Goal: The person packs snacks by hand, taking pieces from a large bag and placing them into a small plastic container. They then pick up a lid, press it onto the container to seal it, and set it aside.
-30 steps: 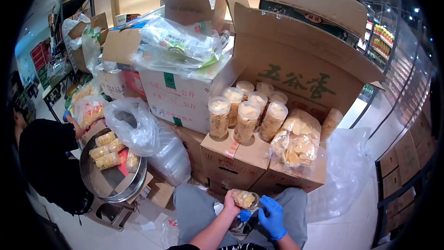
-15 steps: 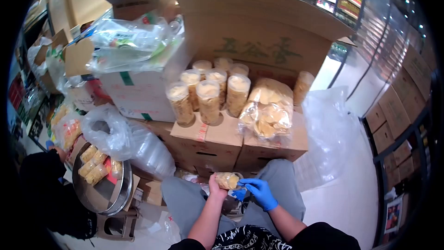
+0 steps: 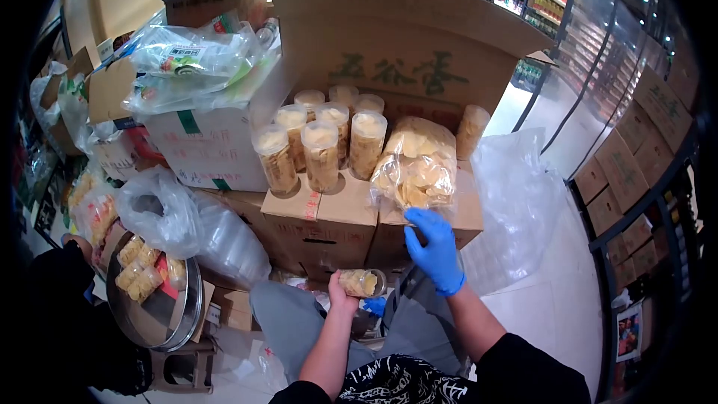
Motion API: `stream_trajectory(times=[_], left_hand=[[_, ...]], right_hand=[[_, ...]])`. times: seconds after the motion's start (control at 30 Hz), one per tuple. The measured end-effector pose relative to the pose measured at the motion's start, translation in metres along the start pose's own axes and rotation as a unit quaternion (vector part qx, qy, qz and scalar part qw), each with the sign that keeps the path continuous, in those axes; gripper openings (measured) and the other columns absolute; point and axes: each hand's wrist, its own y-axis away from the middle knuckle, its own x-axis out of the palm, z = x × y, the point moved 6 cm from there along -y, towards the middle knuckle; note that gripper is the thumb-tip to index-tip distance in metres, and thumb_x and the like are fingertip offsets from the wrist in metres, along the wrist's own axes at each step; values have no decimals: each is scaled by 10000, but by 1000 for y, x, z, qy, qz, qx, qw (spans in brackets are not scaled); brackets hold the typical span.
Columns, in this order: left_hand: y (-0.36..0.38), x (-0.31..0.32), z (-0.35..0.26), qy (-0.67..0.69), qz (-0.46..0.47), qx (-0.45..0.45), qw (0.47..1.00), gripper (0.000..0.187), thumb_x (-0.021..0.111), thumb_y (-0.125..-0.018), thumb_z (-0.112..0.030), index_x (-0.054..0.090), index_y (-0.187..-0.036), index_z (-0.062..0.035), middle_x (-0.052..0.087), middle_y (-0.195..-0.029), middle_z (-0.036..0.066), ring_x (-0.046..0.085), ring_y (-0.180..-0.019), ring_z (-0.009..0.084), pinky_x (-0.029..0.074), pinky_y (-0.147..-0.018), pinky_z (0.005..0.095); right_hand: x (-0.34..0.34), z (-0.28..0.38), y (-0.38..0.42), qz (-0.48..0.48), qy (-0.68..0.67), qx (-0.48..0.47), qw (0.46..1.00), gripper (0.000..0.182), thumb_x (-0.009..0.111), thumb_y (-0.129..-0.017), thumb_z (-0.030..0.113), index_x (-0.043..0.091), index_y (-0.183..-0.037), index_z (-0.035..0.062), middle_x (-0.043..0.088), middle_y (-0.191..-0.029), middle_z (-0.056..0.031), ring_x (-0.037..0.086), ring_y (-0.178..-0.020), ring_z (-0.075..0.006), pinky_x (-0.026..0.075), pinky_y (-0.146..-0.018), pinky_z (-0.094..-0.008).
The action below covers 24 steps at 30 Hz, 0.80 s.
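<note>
A clear tub of yellow chips [image 3: 358, 283] lies on its side in my left hand [image 3: 340, 293], its mouth facing right. My right hand [image 3: 435, 253], in a blue glove, is raised at the lower edge of the clear bag of chips [image 3: 417, 164]; its fingers are bent, and whether they pinch anything is hidden. Several filled tubs [image 3: 321, 157] stand upright on the cardboard boxes [image 3: 318, 236] left of the bag. One more tub [image 3: 472, 132] stands to the bag's right.
A round metal tray [image 3: 196, 307] with several packs sits on a stool [image 3: 182, 369] at left, beside another person's dark sleeve [image 3: 63, 284]. Plastic bags [image 3: 161, 209] lie behind it. A tall open carton [image 3: 396, 30] rises at the back; plastic sheeting [image 3: 516, 202] hangs right.
My right hand has left the tub's mouth and moved up and right to the chip bag. My left hand still holds the tub. The whole view has shifted slightly.
</note>
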Motion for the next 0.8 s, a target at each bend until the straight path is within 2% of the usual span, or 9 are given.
stream_trajectory(times=[0.13, 0.2, 0.33, 0.5, 0.6, 0.8], left_hand=[[9, 11, 4, -12, 1, 4, 1000, 380, 464, -838, -346, 503, -1071, -49, 579, -1051, 120, 564, -980, 295, 431, -890, 440], [8, 10, 8, -3, 9, -2, 1000, 369, 473, -836, -340, 506, -1060, -50, 581, -1043, 119, 567, -973, 293, 437, -883, 440], [4, 6, 9, 10, 22, -6, 1000, 328, 494, -832, -313, 513, -1030, -53, 582, -1028, 116, 575, -952, 292, 452, -862, 440], [-4, -2, 10, 19, 2, 4, 1000, 316, 510, -826, -291, 514, -1031, -50, 581, -1020, 113, 579, -939, 294, 461, -844, 447], [-3, 1, 10, 20, 4, 0, 1000, 314, 519, -822, -279, 512, -1031, -44, 580, -1013, 113, 581, -933, 294, 467, -832, 448], [-17, -12, 17, 45, 7, 0, 999, 300, 554, -805, -242, 519, -1018, -33, 578, -1009, 119, 587, -914, 292, 485, -797, 440]], right_hand=[[12, -13, -14, 20, 71, -41, 996, 232, 607, -751, 90, 607, -972, 23, 602, -1023, -151, 561, -973, -304, 421, -813, -379], [18, -19, -13, 25, 129, -16, 991, 252, 585, -776, 127, 582, -1006, 23, 585, -1056, -150, 541, -1004, -298, 381, -858, -393], [26, -28, -12, 36, 172, -6, 984, 256, 565, -789, 146, 561, -1016, 28, 573, -1078, -146, 525, -1021, -282, 355, -857, -394], [28, -30, -31, 52, 238, 11, 970, 180, 575, -751, 139, 548, -906, 51, 565, -905, -134, 531, -878, -283, 355, -781, -393], [34, -36, -36, 69, 278, 22, 958, 188, 593, -724, 132, 537, -886, 56, 533, -853, -128, 512, -847, -291, 353, -779, -398], [40, -43, -32, 69, 260, 21, 963, 323, 630, -675, 77, 531, -982, 57, 517, -914, -134, 488, -891, -302, 352, -788, -405]])
